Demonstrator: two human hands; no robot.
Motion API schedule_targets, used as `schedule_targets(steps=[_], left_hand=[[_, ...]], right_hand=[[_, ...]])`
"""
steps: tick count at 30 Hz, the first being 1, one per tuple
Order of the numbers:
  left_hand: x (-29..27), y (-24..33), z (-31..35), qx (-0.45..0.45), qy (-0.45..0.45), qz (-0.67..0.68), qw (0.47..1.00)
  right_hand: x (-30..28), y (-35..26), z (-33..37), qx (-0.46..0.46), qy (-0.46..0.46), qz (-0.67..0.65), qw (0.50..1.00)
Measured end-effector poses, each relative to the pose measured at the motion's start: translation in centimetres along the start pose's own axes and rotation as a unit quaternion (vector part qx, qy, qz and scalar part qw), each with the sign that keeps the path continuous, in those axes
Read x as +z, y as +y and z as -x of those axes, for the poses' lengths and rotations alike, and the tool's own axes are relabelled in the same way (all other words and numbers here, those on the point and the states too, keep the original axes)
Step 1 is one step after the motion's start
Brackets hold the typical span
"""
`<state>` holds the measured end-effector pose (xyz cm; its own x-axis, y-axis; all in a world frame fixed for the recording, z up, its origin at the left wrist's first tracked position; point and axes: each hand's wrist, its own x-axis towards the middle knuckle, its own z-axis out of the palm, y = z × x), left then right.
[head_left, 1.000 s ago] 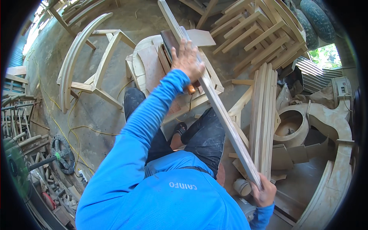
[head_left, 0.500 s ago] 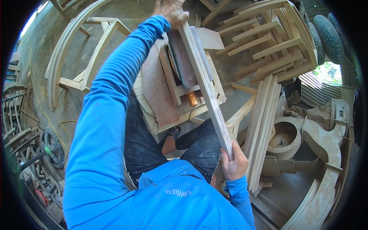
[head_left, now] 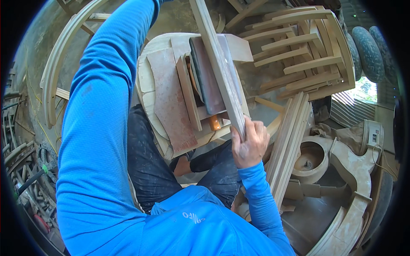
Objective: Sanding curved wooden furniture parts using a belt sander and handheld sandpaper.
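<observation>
My right hand (head_left: 251, 143) is closed around the near end of a long pale wooden strip (head_left: 218, 62). The strip slants away to the top edge of the picture, passing over a wooden worktable (head_left: 147, 85). My left arm (head_left: 104, 81) reaches up to the top left, and its hand is out of view. Under the strip lies a flat pinkish-grey slab (head_left: 207, 81) with a dark edge, flanked by an upright wooden board (head_left: 188, 91). An orange part (head_left: 214, 123) with a cord shows at its near end. Left of these lies a reddish-brown sheet (head_left: 168, 102).
Several long wooden strips (head_left: 286, 141) lean at my right, beside a machine with a round drum housing (head_left: 310, 160). Slatted wooden frames (head_left: 307, 51) are stacked at the far right. A curved wooden frame (head_left: 53, 81) stands at the left, near scrap wood pieces (head_left: 32, 187).
My right hand has moved up and slightly left with the strip's near end. My left hand, earlier on the strip's far end, has gone out of view at the top.
</observation>
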<state>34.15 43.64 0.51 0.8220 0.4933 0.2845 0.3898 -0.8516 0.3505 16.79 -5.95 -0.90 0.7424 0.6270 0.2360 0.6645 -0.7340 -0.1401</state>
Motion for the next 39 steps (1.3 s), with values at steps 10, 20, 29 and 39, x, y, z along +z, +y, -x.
schedule_targets(steps=[10,20,29,39], left_hand=[[-0.4,-2.0,0.1,-0.043,0.023,-0.023,0.999],[1.0,-2.6,6.7,0.112,0.022,0.123,0.986],[0.7,5.8,11.0,0.004,-0.02,-0.131,0.991],[1.0,23.2,36.5,-0.022,-0.104,0.07,0.992]], right_hand=[[6.6,-4.7,-10.5,-0.049,0.075,-0.011,0.996],[6.3,-4.2,-9.8,-0.049,0.083,-0.015,0.995],[-1.7,2.6,8.8,0.02,-0.042,-0.135,0.99],[-27.6,8.9,28.8,0.178,-0.216,-0.107,0.954]])
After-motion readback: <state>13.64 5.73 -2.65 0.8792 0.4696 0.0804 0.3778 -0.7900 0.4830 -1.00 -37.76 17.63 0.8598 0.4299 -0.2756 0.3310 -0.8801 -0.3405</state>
